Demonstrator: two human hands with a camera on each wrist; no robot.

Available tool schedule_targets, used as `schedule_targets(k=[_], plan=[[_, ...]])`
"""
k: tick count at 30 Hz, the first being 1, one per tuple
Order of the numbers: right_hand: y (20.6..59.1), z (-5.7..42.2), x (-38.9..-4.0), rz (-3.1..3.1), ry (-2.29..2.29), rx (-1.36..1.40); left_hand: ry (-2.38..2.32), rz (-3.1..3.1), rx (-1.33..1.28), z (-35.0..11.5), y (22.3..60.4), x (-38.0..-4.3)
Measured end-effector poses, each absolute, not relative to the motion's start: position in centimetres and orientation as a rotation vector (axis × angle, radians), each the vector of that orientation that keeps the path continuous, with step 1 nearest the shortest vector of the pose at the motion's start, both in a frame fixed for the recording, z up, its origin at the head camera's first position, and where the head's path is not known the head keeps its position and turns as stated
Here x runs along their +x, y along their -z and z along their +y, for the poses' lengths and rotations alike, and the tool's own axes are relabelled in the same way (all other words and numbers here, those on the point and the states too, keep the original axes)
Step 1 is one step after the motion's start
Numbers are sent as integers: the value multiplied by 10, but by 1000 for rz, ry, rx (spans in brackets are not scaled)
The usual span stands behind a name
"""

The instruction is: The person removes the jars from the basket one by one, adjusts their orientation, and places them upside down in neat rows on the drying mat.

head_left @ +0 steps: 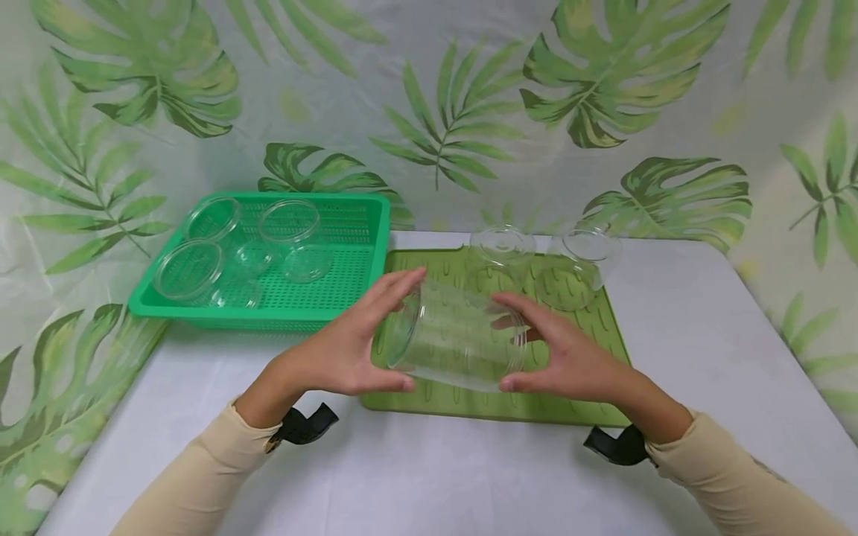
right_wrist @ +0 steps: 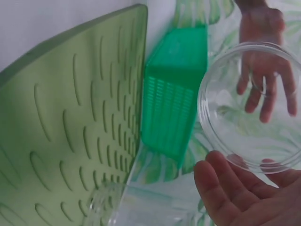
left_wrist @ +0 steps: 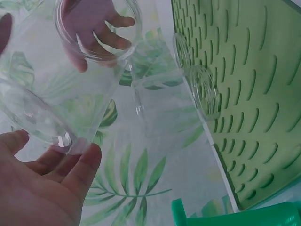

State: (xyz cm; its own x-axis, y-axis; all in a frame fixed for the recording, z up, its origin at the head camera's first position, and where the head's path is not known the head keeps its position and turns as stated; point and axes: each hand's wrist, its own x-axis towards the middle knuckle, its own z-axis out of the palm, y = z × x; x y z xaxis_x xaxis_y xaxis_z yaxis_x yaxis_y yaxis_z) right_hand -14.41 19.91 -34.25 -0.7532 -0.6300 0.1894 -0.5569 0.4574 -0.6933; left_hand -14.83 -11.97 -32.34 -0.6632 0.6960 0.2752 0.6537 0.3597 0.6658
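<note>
A clear jar (head_left: pixel 456 339) lies on its side in the air over the green ribbed mat (head_left: pixel 415 398), held between both hands. My left hand (head_left: pixel 342 353) grips its rounded base end, thumb below and fingers above. At the other end, my right hand (head_left: pixel 579 357) holds the ringed rim, fingertips spread around it. The right wrist view shows the round rim (right_wrist: pixel 204 117) close to the fingers, with the left hand visible through the glass. Two more clear jars stand at the mat's back edge, a left one (head_left: pixel 499 246) and a right one (head_left: pixel 586 249).
A green perforated basket (head_left: pixel 382 246) sits at the back left, beside the mat. Inside it are three clear jars, one at the front (head_left: pixel 190 269), one behind (head_left: pixel 213 217) and one to the right (head_left: pixel 290 221). A leaf-patterned curtain (head_left: pixel 442 134) hangs behind the white table (head_left: pixel 402 476).
</note>
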Motion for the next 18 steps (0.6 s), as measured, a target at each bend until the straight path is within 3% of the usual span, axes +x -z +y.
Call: schedule_targets(k=[18], plan=[[342,197,-144,2560,1106,-1069,-1193,2622,1280,-126,309,-148]])
